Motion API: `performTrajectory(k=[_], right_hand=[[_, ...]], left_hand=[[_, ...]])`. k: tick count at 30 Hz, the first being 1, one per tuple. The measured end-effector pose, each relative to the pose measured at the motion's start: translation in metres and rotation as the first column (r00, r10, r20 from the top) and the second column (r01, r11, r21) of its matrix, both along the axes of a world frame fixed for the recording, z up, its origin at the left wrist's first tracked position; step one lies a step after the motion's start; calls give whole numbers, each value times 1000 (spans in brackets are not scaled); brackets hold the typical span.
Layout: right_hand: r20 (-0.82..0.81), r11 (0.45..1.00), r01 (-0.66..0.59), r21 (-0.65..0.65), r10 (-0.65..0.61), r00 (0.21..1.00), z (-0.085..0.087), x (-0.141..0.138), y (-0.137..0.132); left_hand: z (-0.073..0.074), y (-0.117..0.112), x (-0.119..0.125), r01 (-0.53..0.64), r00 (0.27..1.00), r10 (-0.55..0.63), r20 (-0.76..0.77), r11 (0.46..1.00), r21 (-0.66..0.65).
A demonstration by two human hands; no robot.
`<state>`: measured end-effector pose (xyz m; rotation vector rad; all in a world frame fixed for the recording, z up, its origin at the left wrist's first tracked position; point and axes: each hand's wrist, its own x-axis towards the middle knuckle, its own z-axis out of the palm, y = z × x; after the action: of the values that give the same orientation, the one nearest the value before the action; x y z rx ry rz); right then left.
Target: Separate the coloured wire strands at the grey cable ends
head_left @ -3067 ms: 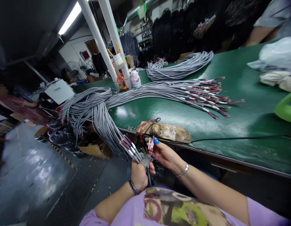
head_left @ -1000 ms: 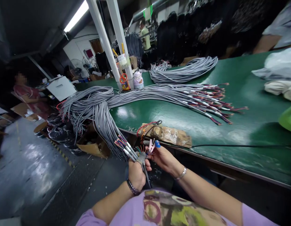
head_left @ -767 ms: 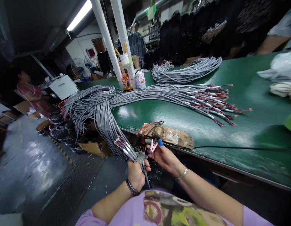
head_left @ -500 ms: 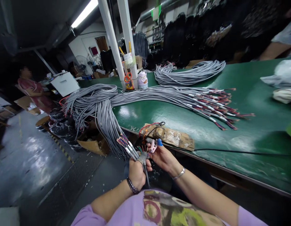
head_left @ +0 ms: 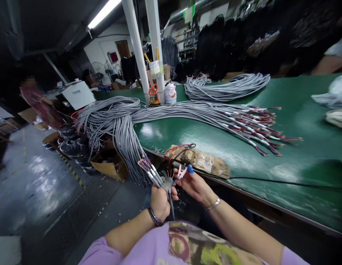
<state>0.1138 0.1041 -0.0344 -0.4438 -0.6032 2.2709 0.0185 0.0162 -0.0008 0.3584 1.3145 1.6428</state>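
Note:
My left hand (head_left: 159,200) is closed round several grey cables (head_left: 153,175) whose stripped coloured wire ends fan out above the fist. My right hand (head_left: 193,184) sits just to the right of it, with a blue cap on one fingertip, and pinches a small pink clip tool (head_left: 182,171) near the fanned wires. Both hands hover below the front edge of the green table (head_left: 298,147). The held cables belong to a big grey cable bundle (head_left: 126,121) that hangs off the table's left end.
A brown taped block with red and black leads (head_left: 200,159) lies at the table's front edge. More cable bundles (head_left: 229,85) lie further back. White posts (head_left: 154,48), scissors and a jar (head_left: 170,94) stand behind. A black cord (head_left: 284,182) crosses the table. Another person (head_left: 41,106) sits at far left.
The view has drifted a little, so the table sits lower and further right in frame. My right hand with the pink clip has stayed close to the wire ends held in my left hand.

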Motion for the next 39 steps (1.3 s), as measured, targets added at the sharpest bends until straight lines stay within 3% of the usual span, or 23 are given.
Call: performTrajectory(k=[9, 17, 21, 24, 27, 29, 34, 39], right_hand=[[-5, 987, 128, -100, -129, 992, 0, -8, 0], [23, 997, 72, -14, -72, 997, -6, -1, -4], [12, 1000, 0, -6, 0, 1000, -8, 9, -4], [39, 991, -130, 30, 129, 991, -5, 21, -6], [191, 957, -271, 106, 248, 950, 5, 29, -11], [320, 935, -316, 162, 253, 913, 13, 30, -15], [467, 899, -299, 321, 125, 876, 27, 25, -23], [507, 849, -330, 412, 87, 858, 27, 21, -29]], left_hand=[[-2, 0, 2, 19, 999, -19, -28, 1000, -19], [-8, -9, 0, 23, 999, -24, -38, 1000, -9], [-10, -16, -3, 38, 997, -37, -69, 999, 16], [-11, -20, -5, 46, 994, -44, -102, 999, 17], [-13, -22, -5, 48, 989, -45, -140, 999, 14], [-14, -23, -4, 65, 982, -60, -177, 998, 17], [-17, -29, -5, 191, 941, -178, -289, 981, 16], [-12, -35, -9, 476, 833, -470, -292, 878, -56]])
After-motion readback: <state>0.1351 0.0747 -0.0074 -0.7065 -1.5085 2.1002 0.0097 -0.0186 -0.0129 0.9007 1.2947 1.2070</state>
